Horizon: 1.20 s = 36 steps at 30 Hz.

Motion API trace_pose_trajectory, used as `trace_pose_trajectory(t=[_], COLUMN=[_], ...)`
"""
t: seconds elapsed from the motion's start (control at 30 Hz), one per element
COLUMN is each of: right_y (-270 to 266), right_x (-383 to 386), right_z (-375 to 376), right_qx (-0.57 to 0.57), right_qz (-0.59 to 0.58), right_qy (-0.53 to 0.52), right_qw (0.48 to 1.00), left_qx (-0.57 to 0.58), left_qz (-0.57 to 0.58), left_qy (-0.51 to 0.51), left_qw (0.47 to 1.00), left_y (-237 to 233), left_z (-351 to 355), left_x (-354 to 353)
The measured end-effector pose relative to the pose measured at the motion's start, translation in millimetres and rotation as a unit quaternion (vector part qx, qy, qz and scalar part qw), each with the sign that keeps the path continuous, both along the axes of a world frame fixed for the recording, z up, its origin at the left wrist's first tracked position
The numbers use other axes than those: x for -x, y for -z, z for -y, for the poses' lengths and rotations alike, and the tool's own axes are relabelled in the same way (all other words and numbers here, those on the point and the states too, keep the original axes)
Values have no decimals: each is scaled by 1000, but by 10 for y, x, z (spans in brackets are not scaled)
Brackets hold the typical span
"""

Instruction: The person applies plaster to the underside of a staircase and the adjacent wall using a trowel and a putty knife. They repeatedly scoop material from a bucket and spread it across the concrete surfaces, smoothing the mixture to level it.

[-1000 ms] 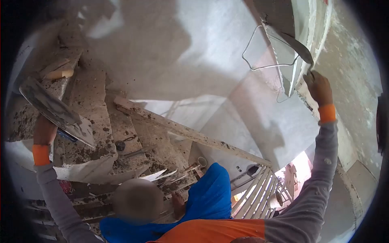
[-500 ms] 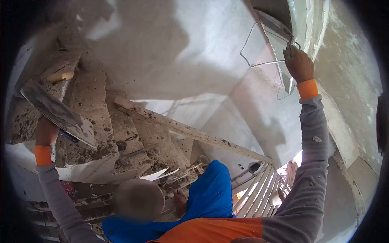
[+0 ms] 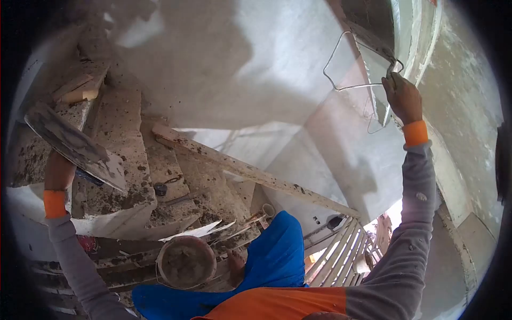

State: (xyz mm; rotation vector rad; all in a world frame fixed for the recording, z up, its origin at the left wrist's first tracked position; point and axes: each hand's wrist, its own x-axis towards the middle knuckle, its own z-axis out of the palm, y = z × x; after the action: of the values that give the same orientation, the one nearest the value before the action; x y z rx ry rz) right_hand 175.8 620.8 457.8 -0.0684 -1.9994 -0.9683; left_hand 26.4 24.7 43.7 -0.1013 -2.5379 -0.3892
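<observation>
My left hand [image 3: 60, 172] is closed under a long flat plastering trowel [image 3: 74, 144], gripping its handle from below. Grey mortar smears the blade, which slants above the dirty concrete steps [image 3: 114, 144]. At the upper right, my raised right hand [image 3: 404, 96] is closed around the end of a bent metal wire [image 3: 326, 69] beside a wall edge. The wire forms an open loop to the left of the hand. My fingers partly hide what is gripped there. Near my legs stands a round bucket [image 3: 186, 261] with grey mortar inside.
A long mortar-spattered plank [image 3: 250, 173] slopes down across the middle to a slatted wooden structure [image 3: 336, 253]. Debris and a small dark object [image 3: 160, 189] lie on the steps. Grey plastered wall [image 3: 213, 64] fills the upper view, and a small cup [image 3: 268, 209] stands near my knee.
My right hand appears slightly lower and further right, and the wire and wall edge shift with it in view. My left hand and the trowel have barely moved.
</observation>
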Motion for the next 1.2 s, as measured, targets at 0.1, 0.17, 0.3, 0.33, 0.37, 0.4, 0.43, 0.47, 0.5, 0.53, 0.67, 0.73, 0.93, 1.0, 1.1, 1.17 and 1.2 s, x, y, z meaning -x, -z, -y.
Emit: trace_pose_trajectory(t=[0.1, 0.17, 0.3, 0.33, 0.37, 0.4, 0.43, 0.47, 0.5, 0.53, 0.67, 0.73, 0.93, 1.0, 1.1, 1.17, 1.2], right_y=[-221, -220, -112, -95, -93, -93, -89, -86, -104, -134, -120, -143, -38, -13, 70, 134, 146], right_x=[162, 119, -41, -83, -121, -113, -117, -126, -105, -52, 84, 167, -31, -115, -299, -396, -437], right_z=[-75, -75, 144, 189, 229, 229, 216, 199, 134, 18, -218, -304, -43, 43, 229, 194, 160], right_qx=[27, 3, 7, 11, 37, 23, 9, -4, -12, -20, -14, -10, -40, -71, -111, -84, -71], right_qz=[-6, -13, -29, -27, -24, -15, -7, 0, 4, 7, 7, -25, -86, -116, -133, -104, -92], right_qy=[75, 0, -121, -158, -145, -154, -161, -168, -120, -73, 80, 101, 14, -66, -144, -162, -170], right_qw=[997, 1000, 992, 987, 988, 988, 987, 986, 993, 997, 997, 995, 995, 988, 974, 978, 979], left_qx=[174, 154, 47, 73, 100, 126, 154, 182, 187, 191, 111, 109, 137, 71, 106, 127, 138], left_qz=[-100, -59, -19, -26, -33, -41, -49, -58, -59, -59, -27, -14, -27, 10, -15, -36, -48], left_qy=[33, 24, 43, 35, 27, 21, 16, 11, 9, 8, 12, 12, -1, -15, 4, 16, 22], left_qw=[979, 986, 998, 996, 994, 991, 987, 981, 981, 980, 993, 994, 990, 997, 994, 991, 989], left_y=[262, 286, 217, 236, 266, 298, 322, 338, 345, 351, 358, 337, 292, 291, 347, 384, 381], left_z=[214, 240, 198, 209, 233, 263, 290, 306, 300, 293, 266, 274, 230, 223, 271, 316, 318], left_x=[235, 226, 179, 171, 173, 183, 199, 217, 229, 241, 253, 267, 234, 218, 242, 279, 289])
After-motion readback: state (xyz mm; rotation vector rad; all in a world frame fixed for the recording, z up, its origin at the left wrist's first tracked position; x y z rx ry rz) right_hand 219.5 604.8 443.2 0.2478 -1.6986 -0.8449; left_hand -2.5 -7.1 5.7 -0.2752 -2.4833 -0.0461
